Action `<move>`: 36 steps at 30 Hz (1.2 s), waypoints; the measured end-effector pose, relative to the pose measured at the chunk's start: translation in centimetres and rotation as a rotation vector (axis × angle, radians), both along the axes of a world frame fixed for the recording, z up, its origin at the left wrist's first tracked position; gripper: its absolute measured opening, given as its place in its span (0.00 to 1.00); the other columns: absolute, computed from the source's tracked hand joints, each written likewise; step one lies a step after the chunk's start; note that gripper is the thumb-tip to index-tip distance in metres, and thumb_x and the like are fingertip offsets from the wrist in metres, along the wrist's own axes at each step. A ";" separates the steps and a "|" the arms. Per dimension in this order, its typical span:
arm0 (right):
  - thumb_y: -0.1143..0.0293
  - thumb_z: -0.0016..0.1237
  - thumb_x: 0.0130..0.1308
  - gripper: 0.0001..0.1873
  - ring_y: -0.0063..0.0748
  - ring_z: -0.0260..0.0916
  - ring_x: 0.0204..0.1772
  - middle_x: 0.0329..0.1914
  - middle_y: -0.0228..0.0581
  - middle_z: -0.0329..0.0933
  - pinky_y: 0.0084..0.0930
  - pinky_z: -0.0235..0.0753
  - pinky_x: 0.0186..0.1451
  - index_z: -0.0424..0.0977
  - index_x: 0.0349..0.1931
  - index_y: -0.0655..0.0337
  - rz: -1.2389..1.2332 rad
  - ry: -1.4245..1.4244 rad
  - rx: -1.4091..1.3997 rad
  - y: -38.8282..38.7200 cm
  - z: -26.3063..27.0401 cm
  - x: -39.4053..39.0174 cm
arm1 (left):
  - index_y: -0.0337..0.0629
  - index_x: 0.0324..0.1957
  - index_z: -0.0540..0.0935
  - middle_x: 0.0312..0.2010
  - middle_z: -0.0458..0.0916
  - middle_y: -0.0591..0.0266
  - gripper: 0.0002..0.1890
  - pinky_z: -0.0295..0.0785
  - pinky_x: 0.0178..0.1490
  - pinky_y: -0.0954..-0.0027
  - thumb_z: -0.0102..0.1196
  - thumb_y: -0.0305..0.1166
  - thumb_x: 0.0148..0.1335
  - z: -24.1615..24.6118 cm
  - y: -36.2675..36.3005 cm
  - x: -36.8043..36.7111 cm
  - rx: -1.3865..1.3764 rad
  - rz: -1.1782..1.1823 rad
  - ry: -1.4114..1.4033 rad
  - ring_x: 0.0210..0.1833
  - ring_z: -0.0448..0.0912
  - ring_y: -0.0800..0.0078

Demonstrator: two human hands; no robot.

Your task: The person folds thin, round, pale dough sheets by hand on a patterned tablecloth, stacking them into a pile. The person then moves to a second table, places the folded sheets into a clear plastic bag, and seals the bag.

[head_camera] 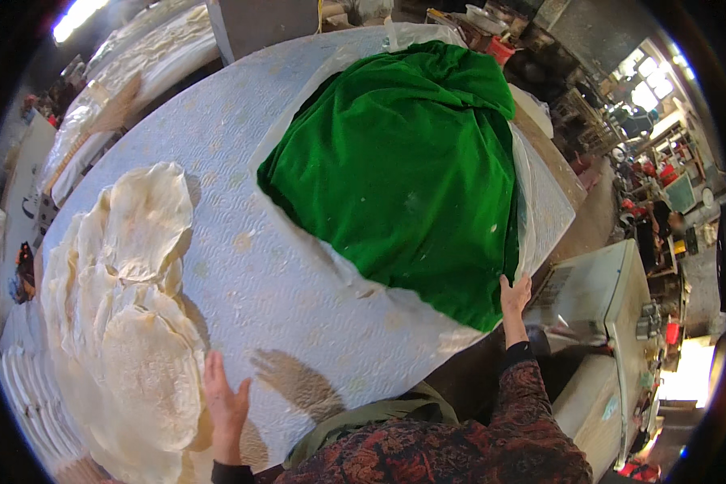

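Overlapping thin, pale rounds that look like dough or flatbread [148, 369] lie along the left of the table. Beside their right edge is my left hand [225, 393], fingers up and thumb spread, with nothing in it. A large green cloth [399, 181] lies in folds across the far right, hiding whatever is beneath. Whitish plastic sheeting [345, 266] shows around its border. My right hand [514, 296] is at the near right edge of the cloth and plastic, thumb apart from the fingers. Whether it grips that edge is unclear.
The table has a white, wavy-textured cover [218, 151] with a rounded far-left edge. A pale appliance-like box [587, 296] stands close by on the right. More pale sheets [169, 54] lie on a surface at the far left. A red container [500, 51] is behind the cloth.
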State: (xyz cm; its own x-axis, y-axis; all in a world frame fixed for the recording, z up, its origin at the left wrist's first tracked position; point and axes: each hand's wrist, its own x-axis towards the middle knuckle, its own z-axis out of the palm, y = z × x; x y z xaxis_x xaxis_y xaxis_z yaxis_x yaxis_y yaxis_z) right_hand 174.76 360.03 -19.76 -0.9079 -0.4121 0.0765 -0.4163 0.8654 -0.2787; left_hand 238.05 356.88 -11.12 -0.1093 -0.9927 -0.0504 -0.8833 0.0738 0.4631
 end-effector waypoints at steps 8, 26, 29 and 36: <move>0.54 0.62 0.50 0.47 0.58 0.60 0.63 0.59 0.61 0.64 0.43 0.63 0.63 0.53 0.65 0.69 0.199 -0.110 0.026 -3.3 -0.6 -5.5 | 0.36 0.54 0.68 0.46 0.74 0.57 0.25 0.71 0.40 0.69 0.62 0.30 0.57 -11.5 -8.5 -22.7 0.545 0.535 1.354 0.42 0.74 0.71; 0.71 0.53 0.53 0.20 0.27 0.69 0.39 0.37 0.36 0.73 0.25 0.70 0.44 0.72 0.46 0.71 0.448 -0.666 -0.835 -10.5 21.3 -15.5 | 0.33 0.42 0.79 0.29 0.74 0.71 0.21 0.61 0.30 0.79 0.47 0.22 0.39 11.6 -18.6 -27.6 0.195 0.227 0.866 0.29 0.69 0.80; 0.72 0.50 0.56 0.21 0.31 0.73 0.43 0.41 0.38 0.76 0.26 0.71 0.49 0.71 0.51 0.68 0.628 -0.915 -0.899 -18.6 24.1 -16.1 | 0.30 0.44 0.78 0.29 0.75 0.68 0.21 0.63 0.29 0.78 0.47 0.22 0.42 12.9 -22.7 -28.8 0.302 0.212 0.844 0.28 0.70 0.80; 0.58 0.50 0.63 0.15 0.35 0.73 0.42 0.38 0.37 0.76 0.32 0.71 0.46 0.75 0.40 0.59 0.972 -0.870 -0.947 -49.4 33.6 -18.7 | 0.38 0.42 0.80 0.38 0.78 0.51 0.14 0.71 0.39 0.67 0.54 0.37 0.60 24.1 -49.5 -11.0 -0.219 0.065 0.255 0.36 0.76 0.70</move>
State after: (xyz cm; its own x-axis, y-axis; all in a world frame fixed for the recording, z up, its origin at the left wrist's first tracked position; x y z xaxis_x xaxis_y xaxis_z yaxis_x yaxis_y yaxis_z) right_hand 156.04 310.63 13.82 -0.2461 -0.9358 0.2525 -0.1156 -0.2303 -0.9662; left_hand 227.08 307.36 12.94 -0.0268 -0.9822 0.1857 -0.7472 0.1431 0.6490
